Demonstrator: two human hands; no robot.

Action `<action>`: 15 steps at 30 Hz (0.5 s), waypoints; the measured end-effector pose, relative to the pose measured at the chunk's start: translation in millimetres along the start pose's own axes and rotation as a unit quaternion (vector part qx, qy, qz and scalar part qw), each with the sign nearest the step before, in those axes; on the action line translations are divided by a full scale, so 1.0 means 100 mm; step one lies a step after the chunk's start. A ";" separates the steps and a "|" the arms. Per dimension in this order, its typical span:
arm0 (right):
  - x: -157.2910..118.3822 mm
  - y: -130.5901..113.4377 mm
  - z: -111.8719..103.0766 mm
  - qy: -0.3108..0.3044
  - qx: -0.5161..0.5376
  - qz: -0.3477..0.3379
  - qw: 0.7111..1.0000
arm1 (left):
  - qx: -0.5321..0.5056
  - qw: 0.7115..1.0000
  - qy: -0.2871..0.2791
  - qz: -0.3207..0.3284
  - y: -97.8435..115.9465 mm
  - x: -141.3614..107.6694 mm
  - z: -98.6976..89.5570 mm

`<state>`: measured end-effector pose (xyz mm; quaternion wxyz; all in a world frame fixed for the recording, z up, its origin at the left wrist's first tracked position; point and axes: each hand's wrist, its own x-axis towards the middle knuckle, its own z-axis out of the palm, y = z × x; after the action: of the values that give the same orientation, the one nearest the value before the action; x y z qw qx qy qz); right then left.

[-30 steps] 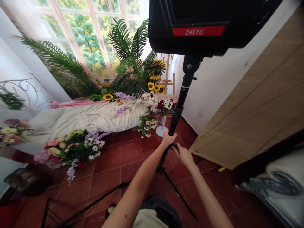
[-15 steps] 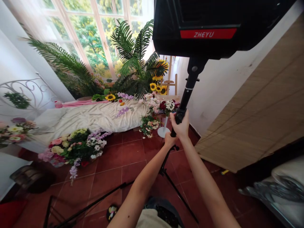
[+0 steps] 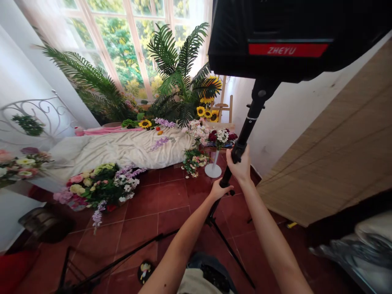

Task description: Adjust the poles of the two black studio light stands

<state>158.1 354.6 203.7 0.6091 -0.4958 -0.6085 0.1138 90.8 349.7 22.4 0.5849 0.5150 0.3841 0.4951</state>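
Note:
Both my hands grip the black pole of a light stand [image 3: 245, 128]. My right hand [image 3: 242, 166] is wrapped round it at a dark collar, and my left hand [image 3: 220, 189] closes round it lower down, beside a small knob. At the top of the pole sits a large black studio light [image 3: 288, 28] with a red ZHEYU label, cut off by the upper edge of the view. Thin black tripod legs [image 3: 231, 251] spread from the foot of the pole over the red tiled floor. The pole leans up to the right.
A bed with a cream cover [image 3: 122, 149] stands under the window. Bouquets of flowers [image 3: 92, 185], a palm [image 3: 177, 73] and a white round-based stand [image 3: 213, 170] are around it. A beige blind [image 3: 330, 139] hangs at the right. Another black stand leg [image 3: 122, 257] crosses the floor at left.
The light, pole and my right hand appear slightly further right and lower in view. My left hand's grip shows a little lower, its thumb now plainer. The room also shifts slightly right.

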 end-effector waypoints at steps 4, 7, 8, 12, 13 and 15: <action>-0.13 0.05 0.03 0.016 -0.058 0.009 0.998 | -0.003 1.000 0.001 0.004 -0.09 0.05 0.01; -0.28 0.20 0.03 -0.034 -0.039 0.028 0.998 | 0.006 1.000 0.008 0.005 -0.11 0.05 0.01; -0.34 0.27 0.03 -0.050 -0.030 0.035 0.998 | 0.005 1.000 0.009 0.011 -0.11 0.06 0.00; -0.61 0.49 0.12 -0.059 -0.042 0.079 0.994 | -0.006 0.998 0.023 0.053 -0.17 0.09 -0.01; -0.67 0.52 0.15 -0.050 -0.055 0.093 0.993 | -0.010 0.998 0.029 0.058 -0.18 0.10 -0.01; -0.75 0.56 0.20 -0.029 -0.078 0.115 0.990 | -0.019 0.997 0.037 0.061 -0.21 0.11 -0.01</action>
<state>149.5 335.7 110.1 0.5335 -0.6049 -0.5721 0.1492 96.0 361.3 2.3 0.5490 0.5073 0.3639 0.5557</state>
